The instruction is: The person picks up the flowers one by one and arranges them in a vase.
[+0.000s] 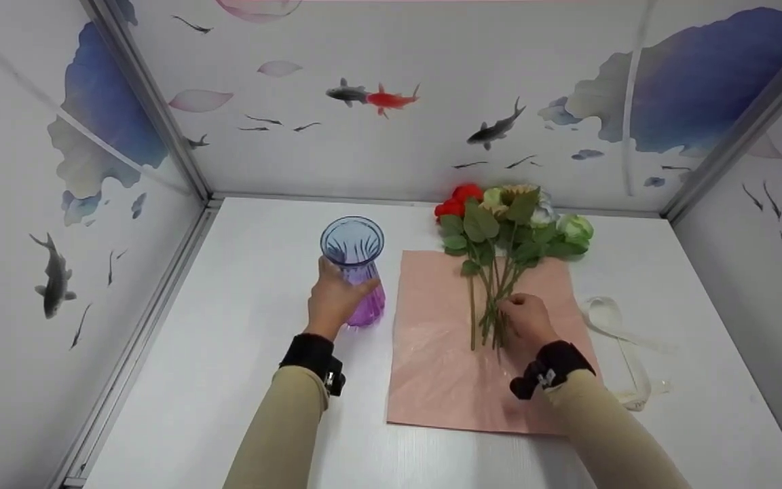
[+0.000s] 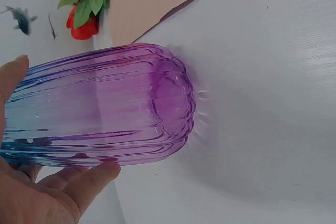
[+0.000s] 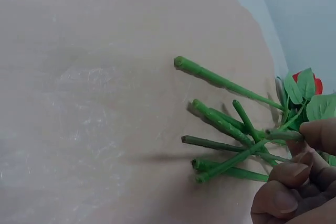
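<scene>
A ribbed glass vase [image 1: 364, 299], blue at its flared rim and purple at its base, stands upright on the white table. My left hand [image 1: 337, 299] grips it around the middle, thumb on one side and fingers on the other. In the left wrist view the purple base of the vase [image 2: 131, 98] rests on the tabletop. To the right lies a bunch of artificial flowers [image 1: 499, 224], red, white and pale green, with leafy stems. My right hand [image 1: 529, 318] is at the lower stems. In the right wrist view its thumb and finger pinch one green stem [image 3: 283, 135].
Under the stems lies a sheet of pink wrapping paper [image 1: 432, 380]. A loose pale ribbon [image 1: 635, 370] curls on the table to the right of it. White printed panels [image 1: 398, 156] enclose the table at the back and both sides.
</scene>
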Demonstrator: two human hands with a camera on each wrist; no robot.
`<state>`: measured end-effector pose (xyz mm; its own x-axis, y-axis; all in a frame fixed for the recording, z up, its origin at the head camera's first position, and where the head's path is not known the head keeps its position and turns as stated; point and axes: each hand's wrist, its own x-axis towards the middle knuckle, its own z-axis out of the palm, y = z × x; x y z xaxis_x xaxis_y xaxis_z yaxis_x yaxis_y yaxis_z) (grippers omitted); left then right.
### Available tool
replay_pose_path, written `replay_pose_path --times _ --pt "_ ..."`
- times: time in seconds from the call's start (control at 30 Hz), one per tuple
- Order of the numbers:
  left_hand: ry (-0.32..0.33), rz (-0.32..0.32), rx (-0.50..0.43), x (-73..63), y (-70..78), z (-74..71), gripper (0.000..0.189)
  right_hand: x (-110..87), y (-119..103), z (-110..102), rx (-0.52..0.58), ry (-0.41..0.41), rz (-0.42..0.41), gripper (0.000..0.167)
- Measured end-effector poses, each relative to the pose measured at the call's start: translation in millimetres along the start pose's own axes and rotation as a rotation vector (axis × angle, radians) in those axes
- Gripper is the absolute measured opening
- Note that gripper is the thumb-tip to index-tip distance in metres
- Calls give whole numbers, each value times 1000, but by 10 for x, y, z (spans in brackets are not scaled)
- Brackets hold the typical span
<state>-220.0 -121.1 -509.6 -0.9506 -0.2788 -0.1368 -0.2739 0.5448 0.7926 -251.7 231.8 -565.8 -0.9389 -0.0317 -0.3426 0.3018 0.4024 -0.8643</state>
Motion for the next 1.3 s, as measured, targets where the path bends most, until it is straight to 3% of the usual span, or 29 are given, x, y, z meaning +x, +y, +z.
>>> replay_pose_path --times 0.33,0.53,0.77,1.03,1.3 --pt "6 15 14 -12 10 -1 109 -83 -119 99 162 -123 1 29" --pt "-4 -6 -5 -11 6 10 109 -113 -193 167 188 -142 2 32" --pt "1 -9 -3 -2 -10 8 109 -128 -296 259 209 -154 -59 30" --pt "0 -11 -2 -11 -7 -7 108 -213 -491 400 362 -190 -102 23" --pt "7 8 -10 -17 -15 -8 109 -285 -635 487 437 -202 -152 23"
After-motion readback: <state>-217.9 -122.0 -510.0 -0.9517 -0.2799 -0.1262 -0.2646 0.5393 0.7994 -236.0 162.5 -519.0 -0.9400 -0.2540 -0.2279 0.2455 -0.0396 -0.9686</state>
